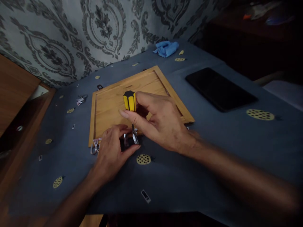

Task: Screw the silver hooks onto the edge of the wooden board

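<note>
A light wooden cabinet door (146, 85) lies flat on a blue cloth-covered table (213, 148). My right hand (161, 123) is closed round a screwdriver with a yellow and black handle (129, 101), held upright with its shaft pointing down at a metal hinge (134, 138) on the door's near edge. My left hand (113, 151) pinches that hinge part and steadies it. A second metal hinge (94, 146) sits at the door's near left corner.
A black tablet (220, 90) lies to the right on the cloth. A crumpled blue rag (165, 49) rests at the far edge by the patterned wall. Another metal fitting (80, 100) lies left of the door. Brown wooden furniture (16, 91) stands on the left.
</note>
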`<state>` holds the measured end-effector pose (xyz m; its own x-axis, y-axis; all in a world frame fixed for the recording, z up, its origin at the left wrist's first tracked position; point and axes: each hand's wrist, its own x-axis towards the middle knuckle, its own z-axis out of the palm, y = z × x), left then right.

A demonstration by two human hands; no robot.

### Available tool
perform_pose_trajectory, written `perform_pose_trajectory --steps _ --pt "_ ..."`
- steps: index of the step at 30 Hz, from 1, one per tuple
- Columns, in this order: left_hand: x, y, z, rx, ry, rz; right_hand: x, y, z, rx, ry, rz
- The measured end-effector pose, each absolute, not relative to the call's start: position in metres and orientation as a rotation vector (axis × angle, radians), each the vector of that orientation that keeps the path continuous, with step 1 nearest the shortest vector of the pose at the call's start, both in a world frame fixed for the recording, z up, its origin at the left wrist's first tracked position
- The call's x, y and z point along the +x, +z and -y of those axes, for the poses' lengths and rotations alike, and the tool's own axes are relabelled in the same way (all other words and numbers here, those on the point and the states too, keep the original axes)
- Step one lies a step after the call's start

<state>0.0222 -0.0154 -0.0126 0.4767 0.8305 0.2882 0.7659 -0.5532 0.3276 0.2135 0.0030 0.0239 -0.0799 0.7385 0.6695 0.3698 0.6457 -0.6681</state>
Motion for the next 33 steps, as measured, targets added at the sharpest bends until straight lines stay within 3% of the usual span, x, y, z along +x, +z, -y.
perform_pose_trajectory --steps 13,25,28,33 --pt "0.023 -0.011 0.016 2.545 0.628 -1.405 0.212 0.021 -0.007 -0.881 0.424 1.769" --pt "0.026 -0.009 0.016 2.517 0.610 -1.456 0.222 0.032 -0.008 -0.733 1.001 1.750" --pt "0.025 -0.009 0.016 2.530 0.611 -1.446 0.220 0.028 -0.008 -0.720 0.928 1.760" --pt "0.021 -0.016 0.017 2.573 0.653 -1.468 0.211 0.023 -0.002 -0.767 0.533 1.831"
